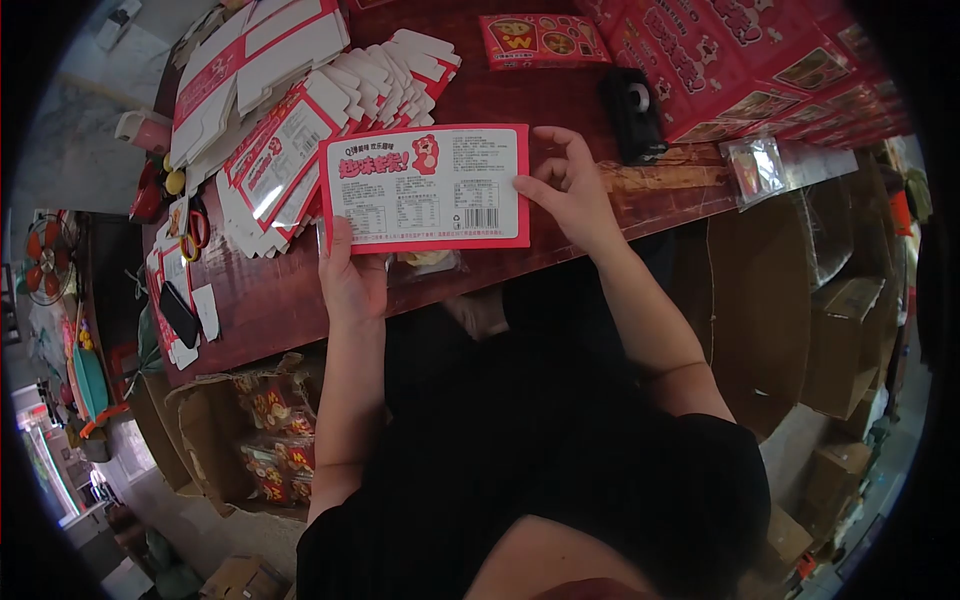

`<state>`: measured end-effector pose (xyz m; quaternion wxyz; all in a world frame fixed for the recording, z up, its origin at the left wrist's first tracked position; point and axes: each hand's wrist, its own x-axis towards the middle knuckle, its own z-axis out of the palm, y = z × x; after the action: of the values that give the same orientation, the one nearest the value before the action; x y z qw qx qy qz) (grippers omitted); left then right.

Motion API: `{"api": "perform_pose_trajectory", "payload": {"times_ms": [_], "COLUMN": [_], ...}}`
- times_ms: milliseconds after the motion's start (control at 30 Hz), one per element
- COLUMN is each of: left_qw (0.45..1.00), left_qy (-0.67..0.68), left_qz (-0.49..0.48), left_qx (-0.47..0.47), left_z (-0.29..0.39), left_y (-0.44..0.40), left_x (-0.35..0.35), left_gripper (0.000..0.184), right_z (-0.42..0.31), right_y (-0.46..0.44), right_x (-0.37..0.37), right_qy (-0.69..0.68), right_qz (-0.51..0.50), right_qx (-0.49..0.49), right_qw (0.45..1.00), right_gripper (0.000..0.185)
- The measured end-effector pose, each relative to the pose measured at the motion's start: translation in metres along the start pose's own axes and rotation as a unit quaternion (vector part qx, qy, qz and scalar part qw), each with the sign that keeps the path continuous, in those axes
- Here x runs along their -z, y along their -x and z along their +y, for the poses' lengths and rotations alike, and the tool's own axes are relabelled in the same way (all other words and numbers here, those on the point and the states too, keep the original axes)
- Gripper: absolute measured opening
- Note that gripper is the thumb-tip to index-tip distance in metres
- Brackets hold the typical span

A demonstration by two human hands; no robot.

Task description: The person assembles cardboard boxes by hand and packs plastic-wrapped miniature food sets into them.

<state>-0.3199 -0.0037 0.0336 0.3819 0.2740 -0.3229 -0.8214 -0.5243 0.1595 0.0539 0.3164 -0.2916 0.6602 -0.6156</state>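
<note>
A flat pink-and-white printed carton (425, 190) with a pink bear, text and a barcode is held up above the table's front edge, its printed side towards me. My left hand (352, 270) grips its lower left corner, thumb on the front. At the right edge, my right hand (570, 190) pinches the carton between thumb and fingers. Behind it to the left, a fanned stack of flat cartons (290, 150) lies on the dark red table (265, 325). Part of a clear packet (430, 265) shows under the held carton.
A black tape dispenser (632, 115) stands right of the carton, near a stack of pink boxes (740, 60). At the back lies a red packet (545, 40). Scissors (197, 230) and a phone (179, 314) lie left. Below, a cardboard box (205, 430) holds several packets.
</note>
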Motion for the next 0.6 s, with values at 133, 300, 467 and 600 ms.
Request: {"api": "perform_pose_trajectory", "payload": {"times_ms": [133, 300, 467, 600], "left_qw": [0.998, 0.996, 0.994, 0.991], "left_qy": [0.037, 0.049, 0.010, 0.057], "left_qz": [0.039, 0.076, 0.069, -0.101], "left_qx": [0.040, -0.008, -0.083, -0.074], "left_z": [-0.003, -0.003, -0.017, -0.017], "left_y": [-0.001, 0.004, 0.010, 0.012], "left_x": [-0.002, -0.020, -0.059, -0.073], "left_gripper": [0.037, 0.034, 0.030, 0.040], "right_z": [0.026, 0.015, -0.026, -0.022], "right_y": [-0.001, -0.001, 0.010, -0.018], "right_x": [0.003, -0.006, -0.032, -0.030], "right_qy": [-0.465, -0.078, 0.489, 0.503], "right_qz": [-0.161, 0.013, 0.042, 0.055], "right_qx": [-0.144, 0.114, 0.405, 0.402], "right_qw": [0.858, 0.990, 0.771, 0.763], "right_gripper": [0.036, 0.037, 0.045, 0.049]}}
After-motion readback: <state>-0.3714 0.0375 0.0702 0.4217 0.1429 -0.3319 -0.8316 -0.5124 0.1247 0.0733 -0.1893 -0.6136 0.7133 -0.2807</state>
